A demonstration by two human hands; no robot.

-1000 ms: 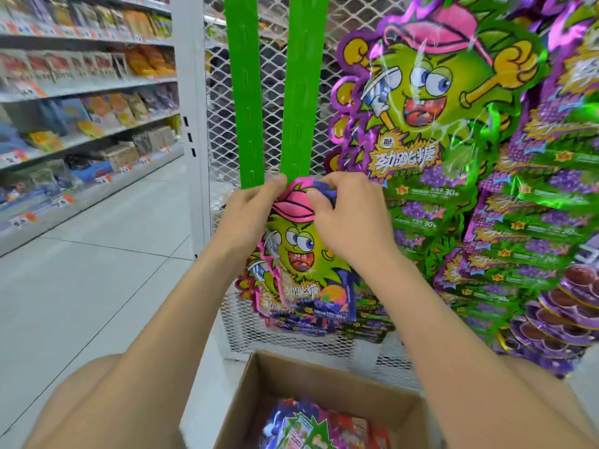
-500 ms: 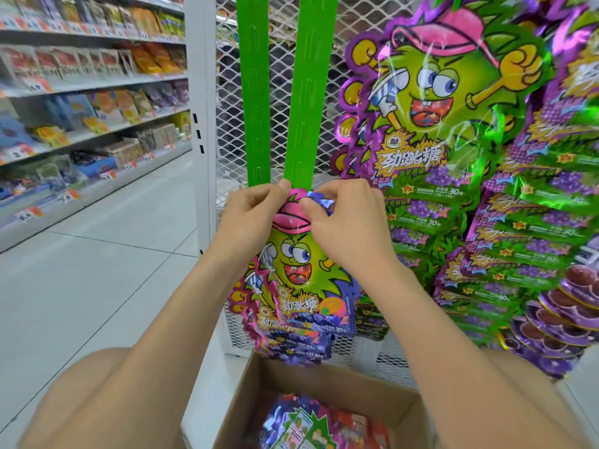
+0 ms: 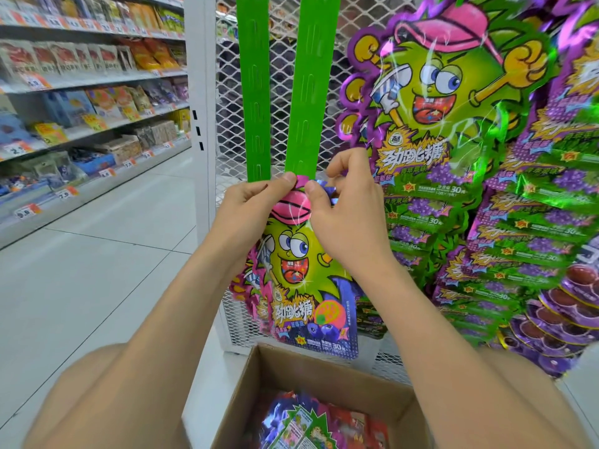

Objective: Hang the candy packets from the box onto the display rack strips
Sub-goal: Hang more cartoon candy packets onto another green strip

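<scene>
A candy packet (image 3: pixel 303 280) with a green cartoon face and a pink cap hangs between my hands, in front of other packets hung below. My left hand (image 3: pixel 256 207) pinches its top left edge. My right hand (image 3: pixel 348 205) pinches its top right corner. The packet's top lies against the lower end of the right green strip (image 3: pixel 308 92). A second green strip (image 3: pixel 254 92) hangs just to its left. The open cardboard box (image 3: pixel 259 400) sits at the bottom of the view with more packets (image 3: pixel 317 426) inside.
Both strips hang on a white wire-mesh rack (image 3: pixel 343 34) with a white post (image 3: pixel 201 124). Rows of green and purple packets (image 3: pixel 518 228) fill the rack's right side under a large cartoon header. Stocked shelves (image 3: pixel 81 92) line the aisle on the left; pale floor tiles lie between.
Both hands have lifted the packet's top up to the lower end of the right green strip. The view has shifted slightly with them.
</scene>
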